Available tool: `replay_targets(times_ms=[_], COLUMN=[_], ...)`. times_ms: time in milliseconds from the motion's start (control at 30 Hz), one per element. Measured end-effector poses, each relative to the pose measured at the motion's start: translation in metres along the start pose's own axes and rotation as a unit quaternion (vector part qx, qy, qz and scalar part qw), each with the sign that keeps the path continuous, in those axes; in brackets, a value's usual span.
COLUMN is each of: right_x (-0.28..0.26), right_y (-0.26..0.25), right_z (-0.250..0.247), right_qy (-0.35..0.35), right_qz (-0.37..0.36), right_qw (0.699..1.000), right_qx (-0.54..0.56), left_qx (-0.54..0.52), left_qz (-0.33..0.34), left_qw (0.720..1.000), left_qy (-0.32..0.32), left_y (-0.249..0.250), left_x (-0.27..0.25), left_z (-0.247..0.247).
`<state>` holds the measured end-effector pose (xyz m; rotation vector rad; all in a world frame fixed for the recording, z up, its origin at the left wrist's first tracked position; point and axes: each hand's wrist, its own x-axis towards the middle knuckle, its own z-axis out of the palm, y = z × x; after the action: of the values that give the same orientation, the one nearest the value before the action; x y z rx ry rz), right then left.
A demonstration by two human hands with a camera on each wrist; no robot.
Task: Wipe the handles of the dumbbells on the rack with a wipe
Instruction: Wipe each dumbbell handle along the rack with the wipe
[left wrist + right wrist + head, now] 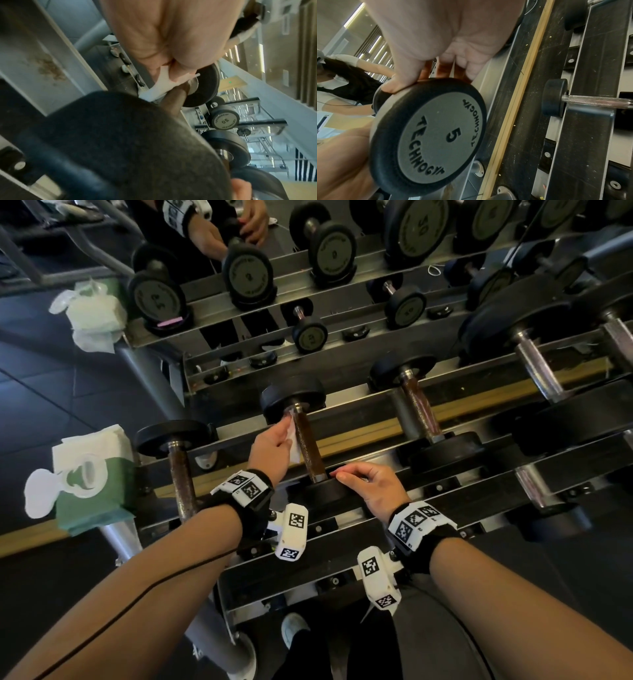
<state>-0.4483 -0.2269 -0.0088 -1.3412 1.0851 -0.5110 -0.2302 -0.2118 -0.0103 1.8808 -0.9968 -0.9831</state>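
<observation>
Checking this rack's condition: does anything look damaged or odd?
Yes. The handle the left hand is wiping with the wipe looks brown and rusty, as does its left neighbour's; handles farther right are shiny.

The head camera looks steeply down over the rack [342,436], while both wrist cameras sit close, sharing the 5 dumbbell [428,129].

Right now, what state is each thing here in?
wipe: pinched in the left hand, pressed against the handle's far end
5 dumbbell: lying on the rack, near head gripped by the right hand
wipe pack: on the rack's end, lid flipped open
</observation>
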Motion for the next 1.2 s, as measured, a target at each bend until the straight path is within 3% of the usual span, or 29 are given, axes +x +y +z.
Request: replay_targets(times_ms=[333,467,567,767,933,1067,1200], right_x=[-0.004,-0.006,-0.01,-0.015,-0.015,-0.018,-0.02], right_y=[-0.004,-0.006,-0.005,-0.004,-0.008,-0.01,-0.009], right_z=[0.003,0.002,0.0,-0.004,-0.002,-0.001,0.0], right_qy=[0.0,-0.006,-0.021,-0.019,-0.013,-0.011,-0.008], right_qz=[-0.003,0.007,0.001,0.027,0.04,0.047,0.04], right_qw=[1.0,1.0,1.0,0.999,0.999,0.999,0.999], right_qx=[-0.015,-0.018,-0.009,0.017,0.013,0.017,0.011], left_qx=[0.091,0.039,0.071,0.174,0.284,0.239,0.12], left_qz=[0.048,0.012,0.023,0.095,0.106,0.09,0.05], left_qw=[0.988,0.999,0.997,0.98,0.947,0.952,0.99], left_qy=[-0.119,0.003,0.021,-0.03,-0.111,-0.17,-0.053], left_y=[-0.02,-0.015,-0.006,0.014,0.005,-0.005,-0.008], left_x=[-0.034,-0.021,-0.005,0.001,-0.027,-0.039,-0.024], left_z=[-0.017,-0.032,-0.032,-0.016,-0.016,-0.022,-0.036])
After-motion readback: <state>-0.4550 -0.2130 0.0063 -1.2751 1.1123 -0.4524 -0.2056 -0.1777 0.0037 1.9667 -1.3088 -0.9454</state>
